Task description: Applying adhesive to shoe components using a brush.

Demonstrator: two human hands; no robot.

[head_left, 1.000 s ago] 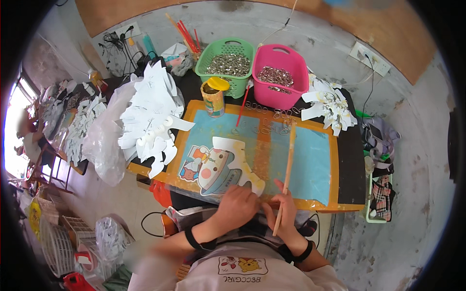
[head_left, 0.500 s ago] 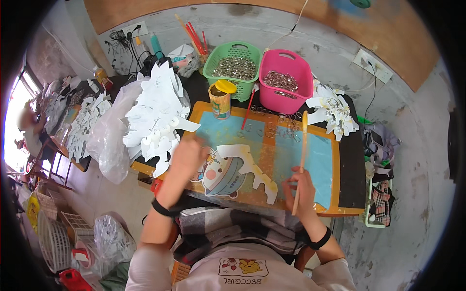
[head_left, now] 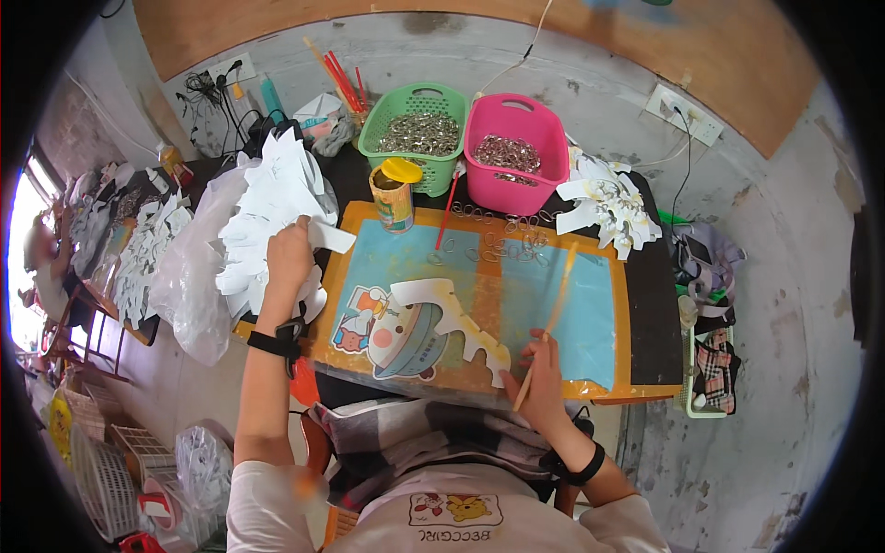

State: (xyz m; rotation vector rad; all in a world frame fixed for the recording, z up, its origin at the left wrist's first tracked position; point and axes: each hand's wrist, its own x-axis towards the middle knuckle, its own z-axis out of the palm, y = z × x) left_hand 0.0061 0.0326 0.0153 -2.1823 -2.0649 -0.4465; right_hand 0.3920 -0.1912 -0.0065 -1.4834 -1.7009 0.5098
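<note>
The left hand [head_left: 289, 253] is out over the heap of white die-cut card shapes [head_left: 267, 207] at the left end of the table [head_left: 659, 304], its fingers closed on one white card piece [head_left: 327, 237] that sticks out to the right of the knuckles. The right hand [head_left: 539, 378] rests at the near edge of the blue work mat with an orange border [head_left: 562, 313] and grips a long thin wooden stick [head_left: 551, 318] — its upper end angled away across the mat.

By the look of it, this is the fetching step of an assembly job: a fresh blank is being lifted from the heap while the stick waits. The next move seems to call for carrying that piece over to the mat, where a printed cartoon cut-out in red, blue and white [head_left: 396, 336] lies with a white stepped card piece [head_left: 452, 313] partly over it, and laying it clear of both.

Loose metal wire rings [head_left: 502, 241] lie scattered on the far part of the mat, just in front of a pink plastic basket [head_left: 514, 157] and a green plastic basket [head_left: 419, 134] — both filled with small metal parts. A yellow-lidded tin [head_left: 395, 192] stands at the mat's far left corner.

Several things stay unclear. The left fingertips are hidden behind the hand, so how many sheets they pinch cannot be told. Whether the stick carries glue is too small to judge. The heap's lower layers are covered by a clear plastic bag [head_left: 189, 276], and the table's left side blurs toward the rim.
</note>
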